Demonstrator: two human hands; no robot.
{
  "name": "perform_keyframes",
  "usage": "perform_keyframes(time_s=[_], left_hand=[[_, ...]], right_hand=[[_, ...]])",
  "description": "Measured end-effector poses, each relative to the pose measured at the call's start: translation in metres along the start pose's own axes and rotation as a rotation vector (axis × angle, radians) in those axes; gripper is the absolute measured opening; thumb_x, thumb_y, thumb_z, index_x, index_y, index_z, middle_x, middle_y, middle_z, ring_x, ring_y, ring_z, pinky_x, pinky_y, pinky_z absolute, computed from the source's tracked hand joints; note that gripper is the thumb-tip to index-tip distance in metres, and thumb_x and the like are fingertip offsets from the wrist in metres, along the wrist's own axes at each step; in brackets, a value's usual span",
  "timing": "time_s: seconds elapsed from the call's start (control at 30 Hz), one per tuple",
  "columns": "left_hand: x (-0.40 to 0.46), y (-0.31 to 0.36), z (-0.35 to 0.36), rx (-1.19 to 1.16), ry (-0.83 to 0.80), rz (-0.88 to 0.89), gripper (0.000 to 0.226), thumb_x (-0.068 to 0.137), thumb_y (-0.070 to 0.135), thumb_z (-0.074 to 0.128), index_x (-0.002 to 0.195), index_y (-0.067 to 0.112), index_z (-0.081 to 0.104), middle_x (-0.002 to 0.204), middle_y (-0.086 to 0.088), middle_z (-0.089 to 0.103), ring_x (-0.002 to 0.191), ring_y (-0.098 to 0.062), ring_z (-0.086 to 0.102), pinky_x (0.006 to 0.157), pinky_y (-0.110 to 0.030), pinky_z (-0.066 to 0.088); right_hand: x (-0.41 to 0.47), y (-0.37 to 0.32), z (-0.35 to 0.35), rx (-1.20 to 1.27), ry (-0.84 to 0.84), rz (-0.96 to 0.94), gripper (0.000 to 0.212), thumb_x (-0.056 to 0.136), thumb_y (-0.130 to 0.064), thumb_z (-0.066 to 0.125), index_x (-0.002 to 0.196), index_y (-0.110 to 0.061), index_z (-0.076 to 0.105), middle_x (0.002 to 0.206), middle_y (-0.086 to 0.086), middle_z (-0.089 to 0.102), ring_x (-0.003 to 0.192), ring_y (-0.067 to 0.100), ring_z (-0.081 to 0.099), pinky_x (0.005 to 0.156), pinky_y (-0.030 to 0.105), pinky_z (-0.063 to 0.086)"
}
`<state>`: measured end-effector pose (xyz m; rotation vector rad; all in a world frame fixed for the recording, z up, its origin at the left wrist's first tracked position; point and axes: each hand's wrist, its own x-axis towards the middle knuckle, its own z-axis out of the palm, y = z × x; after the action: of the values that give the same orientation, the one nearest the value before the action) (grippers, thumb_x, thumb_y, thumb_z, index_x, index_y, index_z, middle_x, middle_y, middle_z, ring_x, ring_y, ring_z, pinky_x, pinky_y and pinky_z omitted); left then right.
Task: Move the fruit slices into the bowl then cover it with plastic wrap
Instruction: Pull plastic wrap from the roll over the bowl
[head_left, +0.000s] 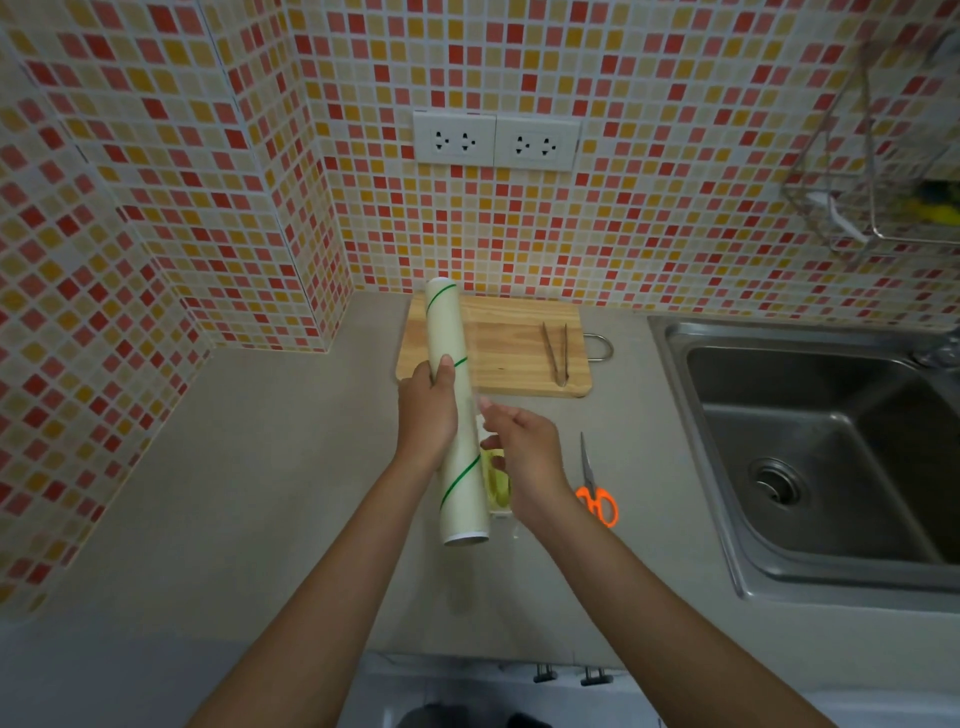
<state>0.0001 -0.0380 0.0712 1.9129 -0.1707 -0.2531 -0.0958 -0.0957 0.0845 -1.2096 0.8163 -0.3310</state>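
My left hand (426, 410) grips a long pale roll of plastic wrap (448, 332) with a green spiral line, holding it lengthwise above the counter. My right hand (524, 452) is just to its right, fingers pinched at the film's loose edge near the roll. Under the roll and my right hand sits a clear bowl (496, 486) with yellow-green fruit slices inside, mostly hidden. The wooden cutting board (509, 348) behind it has no fruit on it.
Metal tongs (557, 353) lie on the board's right side. Orange-handled scissors (595, 488) lie on the grey counter right of the bowl. A steel sink (831, 457) fills the right. Tiled walls with sockets (496, 140) stand behind and left.
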Motion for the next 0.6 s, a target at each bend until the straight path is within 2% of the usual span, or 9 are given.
perform_keyframes(time_s=[0.07,0.17,0.3,0.37,0.53,0.6], left_hand=[[0.0,0.0,0.001,-0.012,-0.003,-0.011,0.04,0.1,0.039,0.036,0.089,0.005,0.055,0.106,-0.025,0.06,0.093,-0.034,0.057,0.079,-0.038,0.043],[-0.001,0.001,-0.001,-0.012,0.0,0.002,0.038,0.1,0.038,0.038,0.086,0.006,0.054,0.102,-0.024,0.06,0.086,-0.029,0.055,0.075,-0.036,0.041],[-0.002,-0.001,-0.004,-0.02,0.0,0.01,0.038,0.1,0.035,0.038,0.088,0.004,0.055,0.089,-0.017,0.057,0.08,-0.027,0.053,0.069,-0.033,0.038],[-0.002,-0.002,-0.005,-0.023,0.001,0.001,0.04,0.1,0.036,0.037,0.091,0.003,0.057,0.091,-0.017,0.058,0.081,-0.027,0.053,0.069,-0.033,0.038],[-0.005,-0.002,-0.004,-0.029,0.003,0.017,0.04,0.1,0.036,0.038,0.092,0.003,0.058,0.091,-0.016,0.059,0.079,-0.025,0.055,0.068,-0.033,0.04],[-0.006,-0.001,-0.002,-0.027,0.002,0.021,0.043,0.1,0.036,0.038,0.095,-0.001,0.06,0.092,-0.016,0.061,0.079,-0.024,0.056,0.067,-0.033,0.042]], right_hand=[[0.002,-0.003,0.005,0.014,-0.044,0.028,0.013,0.084,-0.025,0.069,0.075,-0.016,0.068,0.068,-0.003,0.065,0.056,0.01,0.054,0.05,0.016,0.044],[0.004,-0.004,0.009,0.061,-0.039,0.049,0.013,0.084,-0.018,0.068,0.073,-0.013,0.067,0.066,-0.001,0.065,0.054,0.01,0.052,0.041,0.008,0.04],[0.008,-0.004,0.01,0.025,-0.037,0.076,0.019,0.087,-0.01,0.063,0.068,-0.014,0.065,0.063,-0.001,0.06,0.056,0.011,0.049,0.053,0.02,0.039],[0.011,-0.004,0.007,0.009,-0.012,0.101,0.018,0.087,-0.008,0.06,0.071,-0.014,0.063,0.067,0.0,0.058,0.059,0.012,0.049,0.058,0.024,0.037],[0.014,-0.009,0.006,-0.008,-0.004,0.132,0.018,0.084,-0.027,0.069,0.076,-0.012,0.062,0.073,-0.001,0.061,0.063,0.015,0.054,0.061,0.028,0.039],[0.013,-0.009,0.01,-0.019,-0.025,0.134,0.018,0.083,-0.027,0.07,0.08,-0.009,0.065,0.075,0.0,0.063,0.065,0.016,0.055,0.06,0.026,0.039]])
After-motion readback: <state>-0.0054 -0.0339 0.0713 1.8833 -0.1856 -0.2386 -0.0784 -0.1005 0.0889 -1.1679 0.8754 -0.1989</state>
